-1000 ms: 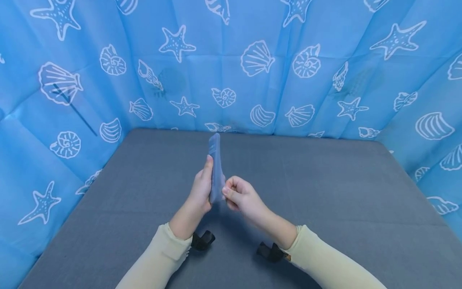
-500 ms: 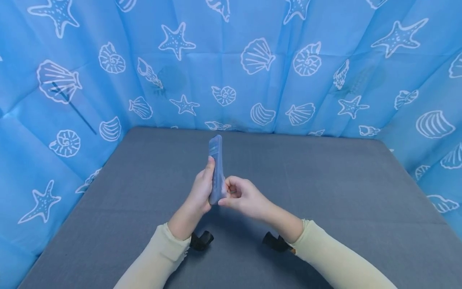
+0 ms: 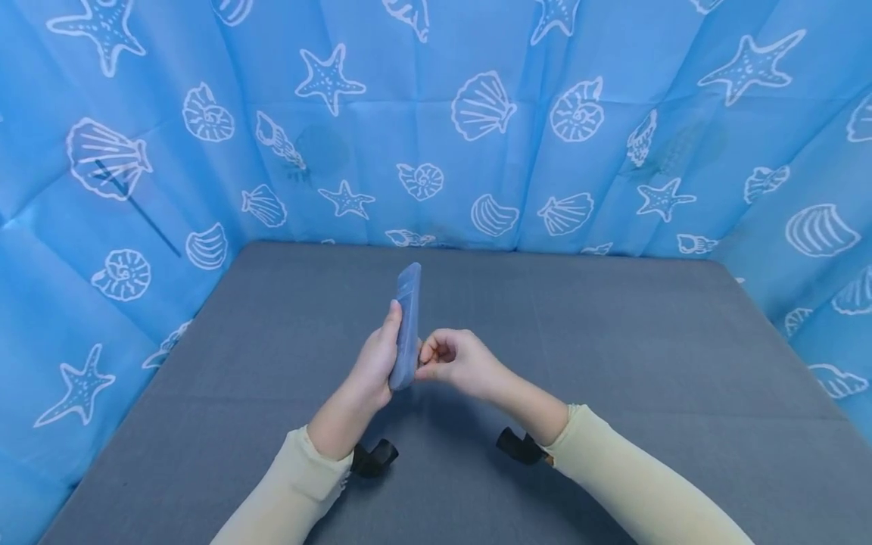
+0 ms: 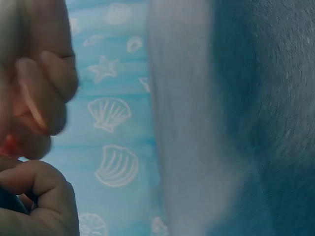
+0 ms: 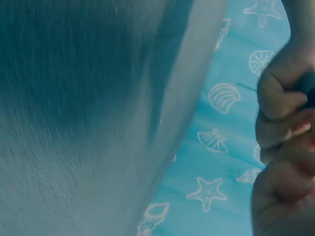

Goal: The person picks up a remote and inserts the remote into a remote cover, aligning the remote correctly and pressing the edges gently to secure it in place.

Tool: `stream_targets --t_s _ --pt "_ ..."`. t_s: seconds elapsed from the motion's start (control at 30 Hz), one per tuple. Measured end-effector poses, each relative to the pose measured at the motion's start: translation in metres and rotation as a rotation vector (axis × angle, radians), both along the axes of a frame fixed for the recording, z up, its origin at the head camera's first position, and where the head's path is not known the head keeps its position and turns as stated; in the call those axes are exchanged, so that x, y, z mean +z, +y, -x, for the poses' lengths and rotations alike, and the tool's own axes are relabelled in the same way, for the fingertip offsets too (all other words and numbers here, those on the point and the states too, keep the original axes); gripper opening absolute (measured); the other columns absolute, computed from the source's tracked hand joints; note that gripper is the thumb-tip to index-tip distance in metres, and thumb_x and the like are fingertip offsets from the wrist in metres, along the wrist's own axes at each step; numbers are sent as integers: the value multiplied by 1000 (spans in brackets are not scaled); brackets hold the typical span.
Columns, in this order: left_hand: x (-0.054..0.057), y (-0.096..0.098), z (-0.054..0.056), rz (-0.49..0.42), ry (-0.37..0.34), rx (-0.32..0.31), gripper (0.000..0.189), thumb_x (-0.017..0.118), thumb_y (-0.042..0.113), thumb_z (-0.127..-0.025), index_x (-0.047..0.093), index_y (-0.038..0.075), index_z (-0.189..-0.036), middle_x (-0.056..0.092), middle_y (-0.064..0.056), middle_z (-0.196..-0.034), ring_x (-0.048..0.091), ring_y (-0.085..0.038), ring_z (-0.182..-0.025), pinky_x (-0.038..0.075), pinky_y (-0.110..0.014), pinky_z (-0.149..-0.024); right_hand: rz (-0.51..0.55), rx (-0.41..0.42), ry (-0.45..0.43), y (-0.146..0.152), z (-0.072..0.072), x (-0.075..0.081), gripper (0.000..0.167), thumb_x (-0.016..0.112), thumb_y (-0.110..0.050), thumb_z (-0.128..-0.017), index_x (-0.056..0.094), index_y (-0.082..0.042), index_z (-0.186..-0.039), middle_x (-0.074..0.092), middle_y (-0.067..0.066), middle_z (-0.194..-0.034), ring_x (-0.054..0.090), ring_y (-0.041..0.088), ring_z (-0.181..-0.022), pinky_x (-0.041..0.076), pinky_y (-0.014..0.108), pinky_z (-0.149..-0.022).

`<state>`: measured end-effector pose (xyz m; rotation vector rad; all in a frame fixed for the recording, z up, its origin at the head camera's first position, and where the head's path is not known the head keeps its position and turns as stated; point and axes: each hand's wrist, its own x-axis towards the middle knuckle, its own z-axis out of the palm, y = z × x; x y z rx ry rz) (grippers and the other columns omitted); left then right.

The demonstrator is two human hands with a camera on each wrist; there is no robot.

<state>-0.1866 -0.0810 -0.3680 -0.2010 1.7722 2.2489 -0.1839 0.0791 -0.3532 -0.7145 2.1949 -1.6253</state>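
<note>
In the head view, a slim blue-grey slab-like object [image 3: 406, 327] is held up, tilted, and seen nearly edge-on, so its kind is unclear. My left hand [image 3: 371, 362] grips it, thumb along the near side and fingers mostly hidden behind. Close to its lower right edge, my right hand [image 3: 470, 365] has curled fingers and a thumb that seem to pinch that edge; the exact contact is hidden. Only curled fingers [image 4: 42, 93] show at the left of the left wrist view. The right wrist view has curled fingers [image 5: 280, 98] at its right edge.
A grey cloth-covered table [image 3: 579, 325] lies under both hands. Blue curtains [image 3: 381, 136] with white shell and starfish prints stand behind and at both sides. Black straps or mounts [image 3: 375, 458] sit at the wrists, below the pale sleeves [image 3: 627, 473].
The slab-like object and my left hand have moved slightly down and toward me, the object turning a little. My right thumb has shifted down along the object's lower edge, with its fingers more rounded.
</note>
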Motion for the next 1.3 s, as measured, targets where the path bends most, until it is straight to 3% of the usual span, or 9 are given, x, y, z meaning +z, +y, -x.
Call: stream_targets --t_s 0.1,0.33,0.6,0.83,1.1,1.3 --pt "5 2 -2 7 -17 20 65 28 59 -100 46 0 -120 52 -3 -85 50 -14 -73 41 -28 -72 19 -45 1 2 -1 -2 9 68 2 -88 60 5 -87 58 3 -75 51 13 -65 45 24 -62" --pt "9 3 -5 -15 -55 61 57 25 54 -103 50 3 -113 54 -3 -84 51 -15 -75 38 -32 -79 111 -31 -35 3 -4 -1 12 66 3 -89 59 11 -95 57 4 -78 50 14 -67 45 22 -63" --pt "5 0 -3 31 13 78 61 27 58 -101 45 4 -125 51 -3 -88 49 -16 -79 36 -34 -80 169 -47 -61 5 -9 2 17 59 1 -94 57 14 -105 59 5 -88 53 16 -77 48 24 -70" --pt "1 -1 -4 97 89 41 69 28 58 -101 30 9 -150 41 -14 -123 41 -27 -108 33 -41 -89 171 -131 -90 3 -8 7 22 57 -9 -98 56 8 -112 58 6 -90 46 16 -70 39 24 -60" --pt "-2 3 -4 151 171 32 64 27 51 -104 37 3 -145 47 -14 -119 47 -24 -101 37 -37 -83 133 -218 -68 5 -3 10 44 61 -11 -96 43 3 -133 56 10 -96 51 16 -70 44 28 -61" --pt "-2 6 -6 233 208 -36 62 25 50 -105 39 3 -143 52 -17 -123 52 -28 -107 41 -46 -90 65 -238 -49 6 1 12 57 63 -12 -95 35 2 -143 59 11 -94 56 17 -75 47 31 -62"
